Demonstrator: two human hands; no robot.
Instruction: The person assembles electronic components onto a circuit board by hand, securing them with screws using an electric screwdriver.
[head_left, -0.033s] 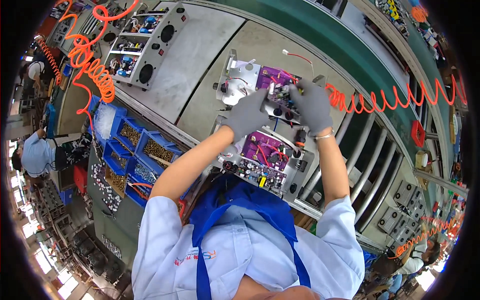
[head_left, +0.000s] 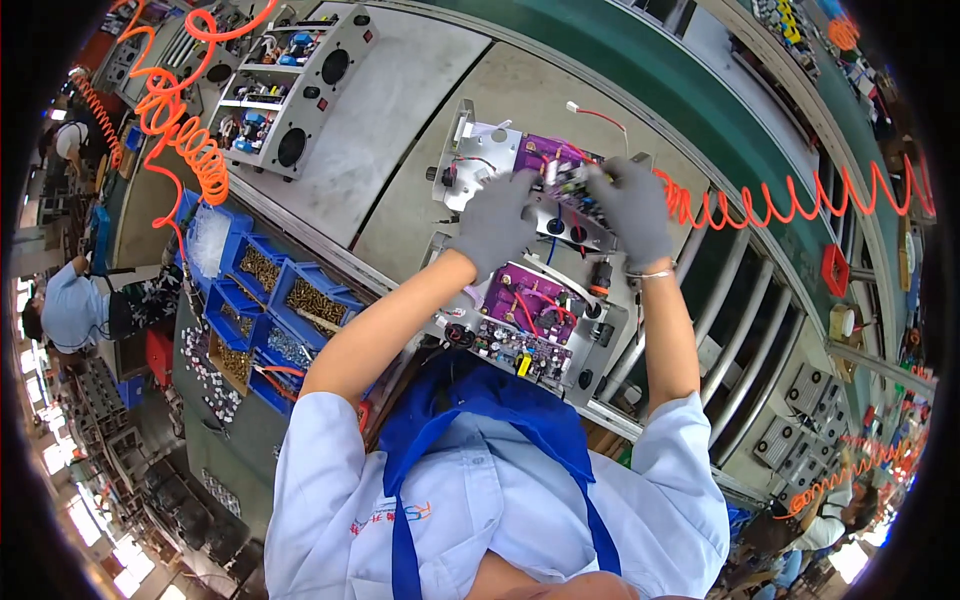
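Observation:
My left hand (head_left: 497,222) and my right hand (head_left: 636,212), both in grey gloves, grip opposite ends of a small circuit board (head_left: 578,188) crowded with parts. The board is smeared by motion, and the fingertips on it are partly hidden. It is over an open metal chassis (head_left: 492,140), where a purple circuit board (head_left: 535,150) with red wires shows behind my fingers. Closer to me lies a second metal chassis (head_left: 612,330). Inside it are another purple board (head_left: 507,300) and a green-edged board (head_left: 525,345) bearing a yellow component.
Blue bins (head_left: 330,300) of brass-coloured screws and small fittings stand at the left. Finished-looking units with round black sockets (head_left: 291,148) sit at the far left. Orange coiled hoses (head_left: 185,140) hang left and right. Metal rollers (head_left: 745,330) run at the right.
My right hand has shifted slightly to the right, and the small board between my hands has moved a little with it. The left hand stays almost in place.

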